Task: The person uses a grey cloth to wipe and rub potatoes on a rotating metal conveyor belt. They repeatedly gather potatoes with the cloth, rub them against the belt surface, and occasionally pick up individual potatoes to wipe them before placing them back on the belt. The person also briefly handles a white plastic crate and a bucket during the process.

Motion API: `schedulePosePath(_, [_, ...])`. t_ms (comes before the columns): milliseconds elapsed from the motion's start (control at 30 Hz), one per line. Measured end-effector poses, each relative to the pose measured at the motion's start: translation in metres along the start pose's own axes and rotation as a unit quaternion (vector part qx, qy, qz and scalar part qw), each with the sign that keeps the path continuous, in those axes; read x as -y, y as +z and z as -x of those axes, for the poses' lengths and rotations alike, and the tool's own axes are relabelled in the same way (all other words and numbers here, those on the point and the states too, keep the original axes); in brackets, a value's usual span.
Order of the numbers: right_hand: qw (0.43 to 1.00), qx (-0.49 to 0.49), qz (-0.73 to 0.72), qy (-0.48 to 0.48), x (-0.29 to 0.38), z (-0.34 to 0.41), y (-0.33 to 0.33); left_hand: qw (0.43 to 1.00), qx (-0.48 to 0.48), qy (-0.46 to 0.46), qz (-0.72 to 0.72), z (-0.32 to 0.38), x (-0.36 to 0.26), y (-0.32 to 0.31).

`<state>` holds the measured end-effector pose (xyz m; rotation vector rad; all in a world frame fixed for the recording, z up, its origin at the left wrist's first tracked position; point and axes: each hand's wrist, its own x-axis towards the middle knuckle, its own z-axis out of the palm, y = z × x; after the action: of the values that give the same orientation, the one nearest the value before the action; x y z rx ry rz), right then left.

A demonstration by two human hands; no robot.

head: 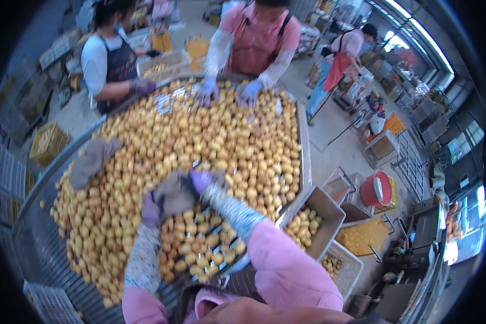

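A wide slatted metal sorting table [48, 227] is heaped with small yellow-brown produce that looks like potatoes [210, 141]. Over the near part of the heap I hold a bunched grey-brown cloth [172, 194]. My left hand [150, 210], in a purple glove, grips its left side. At its right end is my right hand [201, 180], gloved the same way, with the fingers closed on the fabric and partly hidden. A second grey-brown cloth [91, 162] lies on the heap to the left.
Across the table a person's gloved hands [227, 93] rest on the produce; another person [109, 60] stands at far left. A grey bin [328, 218] with produce adjoins the right edge. Beyond it stand a red bucket [374, 190] and a yellow container [364, 237]. A crate [50, 301] sits lower left.
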<state>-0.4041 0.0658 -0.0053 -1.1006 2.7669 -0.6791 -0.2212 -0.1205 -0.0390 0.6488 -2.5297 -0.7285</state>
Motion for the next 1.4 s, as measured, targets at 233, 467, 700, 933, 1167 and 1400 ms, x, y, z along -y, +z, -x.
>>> schedulePosePath(233, [0.924, -0.298, -0.105, -0.217, 0.012, 0.119, -0.157, 0.986, -0.098, 0.115, 0.076, 0.092, -0.136, -0.108])
schedulePosePath(467, [0.990, -0.021, 0.138, 0.022, -0.036, 0.204, 0.022, 0.966, 0.178, 0.044, -0.183, 0.193, -0.094, -0.005])
schedulePosePath(700, [0.989, -0.037, 0.131, 0.058, -0.020, 0.060, 0.023, 0.978, 0.049, 0.028, -0.202, 0.050, -0.072, 0.035])
schedulePosePath(933, [0.987, -0.094, 0.125, 0.026, -0.020, 0.104, 0.018, 0.997, 0.039, 0.058, -0.046, 0.091, -0.056, 0.017])
schedulePosePath(1167, [0.969, -0.229, -0.089, -0.027, -0.053, 0.081, -0.048, 0.978, 0.065, -0.027, 0.194, 0.038, -0.127, -0.042])
schedulePosePath(1400, [0.929, -0.349, 0.070, 0.098, -0.058, -0.089, -0.101, 0.984, -0.131, 0.112, -0.047, -0.146, -0.149, 0.026])
